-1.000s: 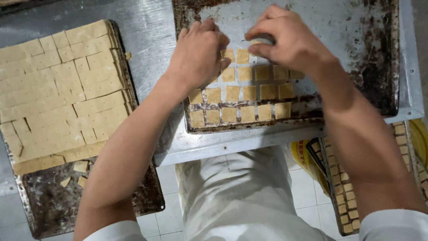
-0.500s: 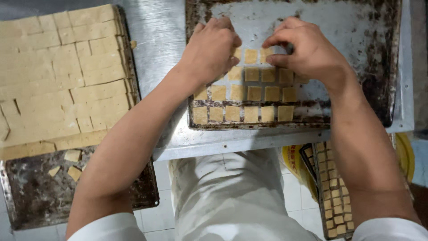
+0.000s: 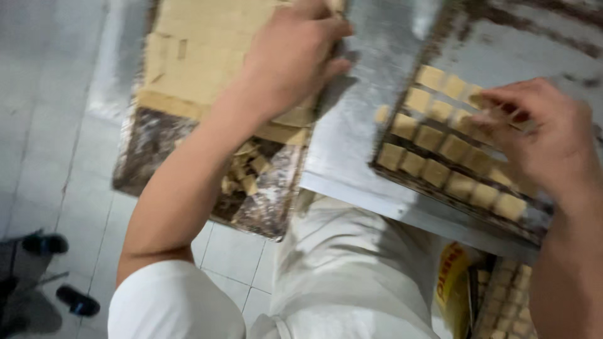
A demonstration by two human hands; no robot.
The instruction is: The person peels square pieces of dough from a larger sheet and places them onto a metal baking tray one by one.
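Now the left hand [image 3: 292, 59] is lying palm-down on the slab of pale scored dough [image 3: 207, 53] in the left tray [image 3: 151, 154], fingers curled together at the slab's right edge, though whether they are gripping a piece is impossible to tell from this angle. That tray is sticking out past the near edge of the metal table [image 3: 358, 144], and loose offcut scraps [image 3: 245, 172] are sitting in its dark, floury near corner, just below the wrist.

Over on the other side, the right hand [image 3: 543, 141] is hovering low over the right tray [image 3: 402, 172], fingertips [image 3: 502, 110] pinched together and touching the far row of small dough squares [image 3: 440, 160]. The picture is blurring there, so whether a square is actually held between them is not clear. The squares are sitting in neat rows, close together, filling the near left corner of that blackened tray, while the rest of its floor is showing bare and streaked.

Between the two trays a strip of shiny table is showing. Below the table's edge, the person's white trousers [image 3: 352, 270] are filling the middle of the view, with a white sleeve [image 3: 173, 301] at the left elbow. Lower right, another rack of small squares [image 3: 505, 301] is standing beside something yellow [image 3: 452, 285]. Down left, dark sandals [image 3: 75, 300] are resting on the tiled floor [image 3: 50, 125].
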